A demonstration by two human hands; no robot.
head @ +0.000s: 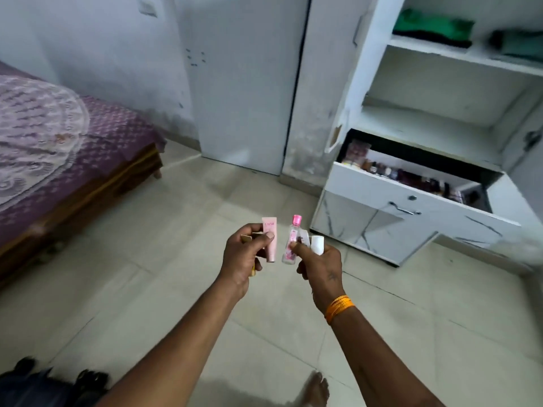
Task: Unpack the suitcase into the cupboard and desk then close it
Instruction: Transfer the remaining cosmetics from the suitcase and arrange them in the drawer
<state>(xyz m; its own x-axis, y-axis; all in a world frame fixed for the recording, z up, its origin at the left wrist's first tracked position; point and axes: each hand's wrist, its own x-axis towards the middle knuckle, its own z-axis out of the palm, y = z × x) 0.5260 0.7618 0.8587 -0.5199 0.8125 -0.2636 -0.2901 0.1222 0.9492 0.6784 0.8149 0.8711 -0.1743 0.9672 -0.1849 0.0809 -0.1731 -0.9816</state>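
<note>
1. Two hands are raised side by side over the tiled floor (pixel 164 283), well short of the cupboard (pixel 390 118).
2. The left hand (pixel 244 259) has its fingers curled round a pink tube (pixel 269 240), the thumb pressed on its front; the tube stands nearly upright. At least one gold-coloured item (pixel 246 238) also sticks out of that fist — how many I cannot tell.
3. The right hand (pixel 318 264) pinches three small things: one clear bottle with a pink cap (pixel 292 239), one white cylindrical container (pixel 317 244), and a small pale item between them that is too blurred to name.
4. An orange thread band (pixel 339 307) circles the right wrist.
5. The cupboard stands open at the right. Its upper shelf holds two folded piles — a green garment on black (pixel 432 27) and a darker teal one (pixel 514 44). The shelf below shows nothing on it.
6. One drawer (pixel 411 192) is pulled out beneath, packed with a row of small bottles and jars (pixel 390 171); a count is not possible.
7. One dark suitcase (pixel 44 386) shows partly at the bottom left corner, behind the arms.
8. One bed with a purple patterned cover (pixel 58 136) lies at the left.
9. One bare foot (pixel 316 389) stands on the floor.
</note>
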